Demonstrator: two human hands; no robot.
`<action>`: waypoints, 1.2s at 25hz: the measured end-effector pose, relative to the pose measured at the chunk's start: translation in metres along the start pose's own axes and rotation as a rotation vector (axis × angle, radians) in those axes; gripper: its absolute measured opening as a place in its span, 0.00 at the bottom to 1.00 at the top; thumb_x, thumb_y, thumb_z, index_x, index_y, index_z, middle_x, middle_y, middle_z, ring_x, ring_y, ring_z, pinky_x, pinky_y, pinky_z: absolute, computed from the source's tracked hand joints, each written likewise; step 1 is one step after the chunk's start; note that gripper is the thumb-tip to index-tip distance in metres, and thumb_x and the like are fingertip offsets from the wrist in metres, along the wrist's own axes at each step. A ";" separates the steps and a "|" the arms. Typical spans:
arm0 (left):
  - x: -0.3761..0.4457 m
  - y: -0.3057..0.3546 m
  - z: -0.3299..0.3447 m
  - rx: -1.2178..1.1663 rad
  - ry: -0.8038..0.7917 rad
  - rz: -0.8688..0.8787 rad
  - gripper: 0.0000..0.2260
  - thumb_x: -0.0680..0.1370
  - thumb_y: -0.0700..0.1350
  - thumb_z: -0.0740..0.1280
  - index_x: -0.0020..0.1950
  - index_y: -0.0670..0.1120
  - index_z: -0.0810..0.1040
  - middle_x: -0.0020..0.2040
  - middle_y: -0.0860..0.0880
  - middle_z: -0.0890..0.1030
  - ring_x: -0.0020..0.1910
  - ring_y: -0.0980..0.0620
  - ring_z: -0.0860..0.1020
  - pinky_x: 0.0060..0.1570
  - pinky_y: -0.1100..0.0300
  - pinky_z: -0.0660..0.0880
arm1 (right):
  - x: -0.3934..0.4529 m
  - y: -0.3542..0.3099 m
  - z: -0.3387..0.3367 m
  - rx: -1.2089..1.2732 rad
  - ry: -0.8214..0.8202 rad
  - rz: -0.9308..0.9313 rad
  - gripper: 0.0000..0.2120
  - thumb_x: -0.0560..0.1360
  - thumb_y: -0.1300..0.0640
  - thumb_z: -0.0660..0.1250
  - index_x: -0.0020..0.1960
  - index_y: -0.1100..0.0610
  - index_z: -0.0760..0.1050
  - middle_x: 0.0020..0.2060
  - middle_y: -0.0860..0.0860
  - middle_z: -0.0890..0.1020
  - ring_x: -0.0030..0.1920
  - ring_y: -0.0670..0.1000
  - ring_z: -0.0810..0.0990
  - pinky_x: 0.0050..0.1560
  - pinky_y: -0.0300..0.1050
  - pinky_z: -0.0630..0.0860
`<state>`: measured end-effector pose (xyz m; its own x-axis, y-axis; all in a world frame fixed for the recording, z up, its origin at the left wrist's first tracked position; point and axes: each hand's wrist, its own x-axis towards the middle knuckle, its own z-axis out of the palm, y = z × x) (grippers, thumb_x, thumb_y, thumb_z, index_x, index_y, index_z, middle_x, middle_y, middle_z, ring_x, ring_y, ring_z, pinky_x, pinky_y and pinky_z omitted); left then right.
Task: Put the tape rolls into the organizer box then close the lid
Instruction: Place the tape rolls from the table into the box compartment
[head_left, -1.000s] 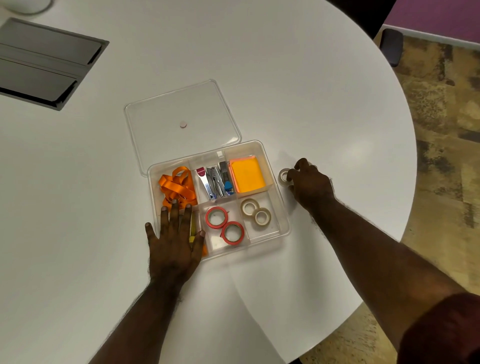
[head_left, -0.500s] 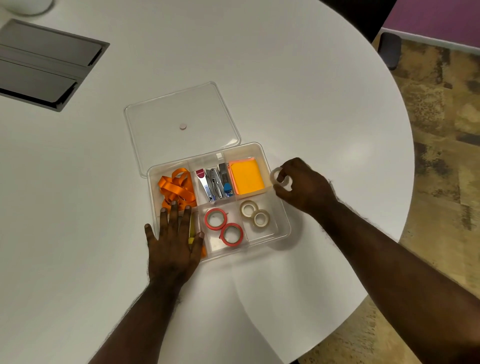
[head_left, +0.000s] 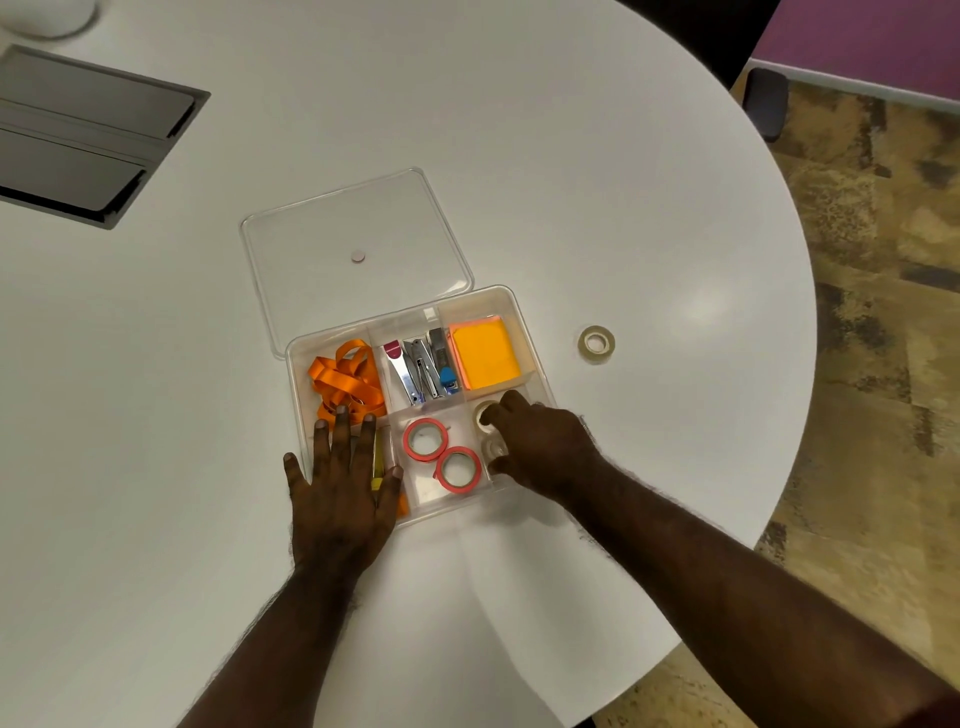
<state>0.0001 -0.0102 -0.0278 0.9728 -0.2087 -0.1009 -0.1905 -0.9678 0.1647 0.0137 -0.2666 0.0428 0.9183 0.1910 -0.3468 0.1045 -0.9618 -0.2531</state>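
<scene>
Head view: we see our right hand (head_left: 545, 449) reaching down into the near right compartment of the clear plastic organizer box (head_left: 511, 304), fingers curled over the small beige tape rolls (head_left: 485, 413) lying there; we cannot tell whether it grips one of them or merely touches them. Our left hand (head_left: 340, 491) lies flat and spread wide, holding nothing, pressing on the box's near left corner with its fingertips (head_left: 340, 413) reaching the orange ribbon (head_left: 345, 382) in the left compartment. A thin yellow object (head_left: 376, 465) shows just beside this hand, too hidden to identify.

Between the two hands, the near middle compartment holds two red-rimmed tape rolls (head_left: 441, 454), flat and touching each other. In the far row, the middle compartment carries several metal clippers (head_left: 423, 369), and the far right compartment a stack of orange sticky notes (head_left: 483, 353).

The clear square lid (head_left: 358, 254) lies flat on the round white table (head_left: 571, 156), touching the box's far left edge, so the box stands open. One more beige tape roll (head_left: 596, 343) rests flat on the table, well apart from the box's right side, toward the table's right edge. A grey recessed panel (head_left: 83, 135) sits near the table's far left edge.
</scene>
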 end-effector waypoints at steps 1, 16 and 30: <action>0.000 0.000 0.000 -0.002 0.003 -0.002 0.32 0.80 0.62 0.49 0.81 0.48 0.55 0.81 0.44 0.54 0.80 0.40 0.52 0.72 0.28 0.53 | 0.000 0.006 -0.005 0.045 0.058 0.001 0.24 0.71 0.47 0.73 0.63 0.51 0.72 0.60 0.52 0.77 0.49 0.56 0.82 0.46 0.49 0.79; 0.000 0.000 0.001 -0.009 0.031 0.001 0.32 0.80 0.62 0.50 0.81 0.48 0.55 0.81 0.44 0.55 0.80 0.41 0.52 0.72 0.29 0.53 | 0.038 0.141 0.000 0.027 0.112 0.414 0.22 0.73 0.57 0.67 0.66 0.48 0.69 0.72 0.51 0.67 0.59 0.62 0.74 0.54 0.56 0.77; 0.000 -0.002 0.002 0.007 0.017 0.000 0.32 0.80 0.62 0.51 0.81 0.48 0.54 0.81 0.45 0.54 0.80 0.41 0.51 0.72 0.29 0.53 | 0.019 0.106 -0.020 0.178 0.331 0.273 0.11 0.71 0.48 0.70 0.51 0.50 0.77 0.55 0.49 0.77 0.46 0.54 0.80 0.42 0.46 0.76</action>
<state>0.0002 -0.0091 -0.0304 0.9750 -0.2058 -0.0839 -0.1909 -0.9689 0.1576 0.0502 -0.3691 0.0272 0.9786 -0.1650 -0.1228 -0.1985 -0.9141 -0.3537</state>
